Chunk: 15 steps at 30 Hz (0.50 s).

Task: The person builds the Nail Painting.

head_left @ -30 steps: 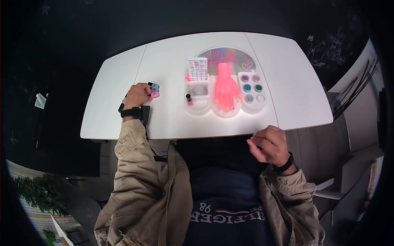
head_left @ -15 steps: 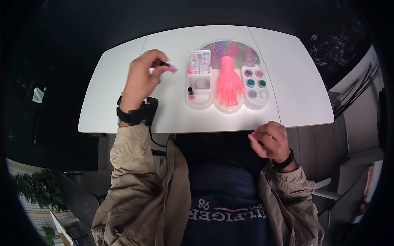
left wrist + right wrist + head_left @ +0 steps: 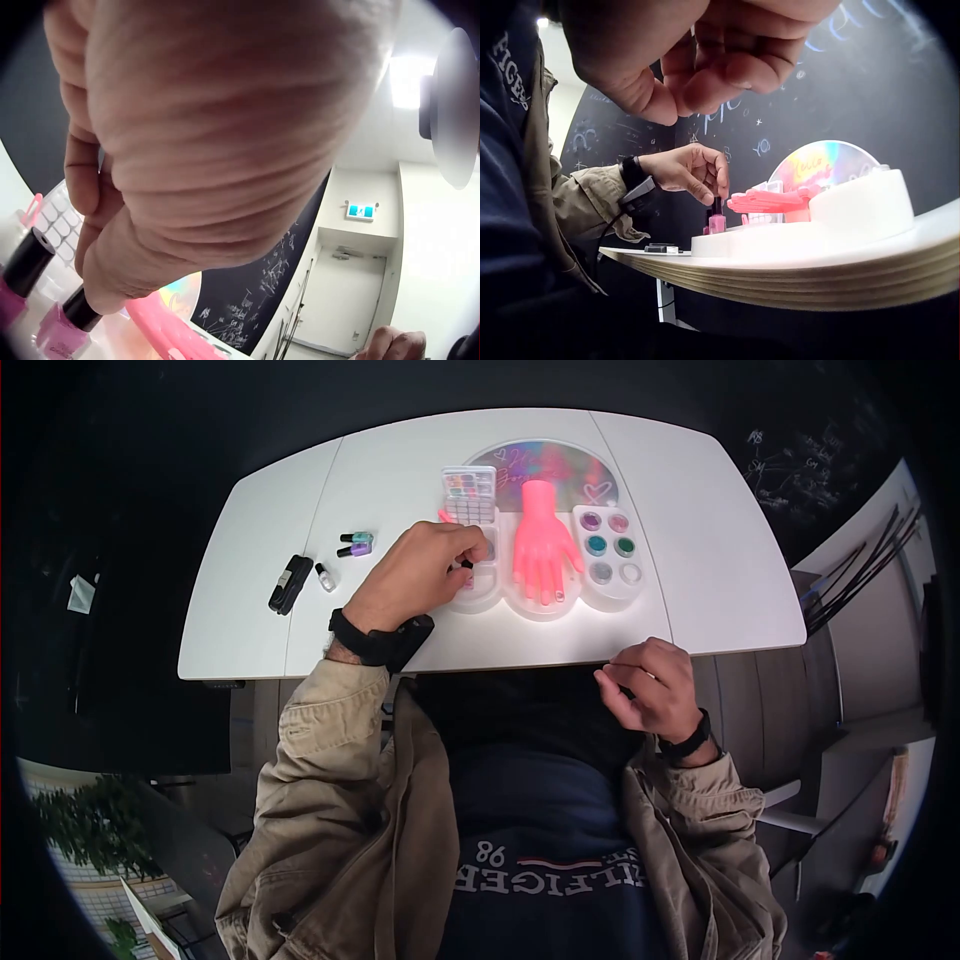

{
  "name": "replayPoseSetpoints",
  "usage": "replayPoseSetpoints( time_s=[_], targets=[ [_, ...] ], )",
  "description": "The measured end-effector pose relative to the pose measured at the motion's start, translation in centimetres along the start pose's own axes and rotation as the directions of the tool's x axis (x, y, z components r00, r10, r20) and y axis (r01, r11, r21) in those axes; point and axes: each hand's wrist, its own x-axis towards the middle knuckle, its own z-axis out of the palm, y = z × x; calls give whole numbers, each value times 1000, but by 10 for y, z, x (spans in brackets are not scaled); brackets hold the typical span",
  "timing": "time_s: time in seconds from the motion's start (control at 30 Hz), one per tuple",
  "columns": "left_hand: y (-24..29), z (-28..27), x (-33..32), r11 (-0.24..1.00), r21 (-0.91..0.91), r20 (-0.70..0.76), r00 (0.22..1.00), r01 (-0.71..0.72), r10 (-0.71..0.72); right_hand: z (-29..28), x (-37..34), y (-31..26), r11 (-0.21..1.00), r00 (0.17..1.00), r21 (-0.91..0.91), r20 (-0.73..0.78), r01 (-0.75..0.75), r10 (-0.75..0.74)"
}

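My left hand point(image 3: 420, 575) reaches over the left section of a white manicure tray point(image 3: 487, 603). Its thumb and fingers pinch the black cap of a pink nail polish bottle point(image 3: 64, 334), which stands upright low in that section. Beside it, in the left wrist view, is a second pink polish bottle point(image 3: 11, 300) with a black cap. A pink model hand point(image 3: 541, 550) lies in the tray's middle, fingers toward me. Near the table's front edge, my right hand point(image 3: 655, 685) hangs with loosely curled fingers and holds nothing.
Teal point(image 3: 355, 538), purple point(image 3: 354, 549) and clear point(image 3: 325, 577) polish bottles lie on the left of the white table point(image 3: 730, 560), near a black case point(image 3: 290, 585). Several glitter pots point(image 3: 597, 545) fill the tray's right section. A lidded box point(image 3: 468, 495) stands at its back left.
My left hand took a pink polish bottle from the cluster at the left, lifted it and carried it right to the tray's left section. The right hand stayed by the table edge.
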Motion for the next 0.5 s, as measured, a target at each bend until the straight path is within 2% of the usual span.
replayPoseSetpoints(
  time_s=[0.13,0.4,0.5],
  targets=[
    [-3,-1,-2,999,22,13,999,49,-49,2,-1,1,1000,1000,-5,11,3,-3],
    [-10,0,-3,997,70,-14,999,37,-36,3,-2,0,1000,1000,-5,18,5,-5],
    [-13,-13,-4,994,94,-101,993,-52,61,5,-1,0,1000,1000,-5,14,12,-12]
  ],
)
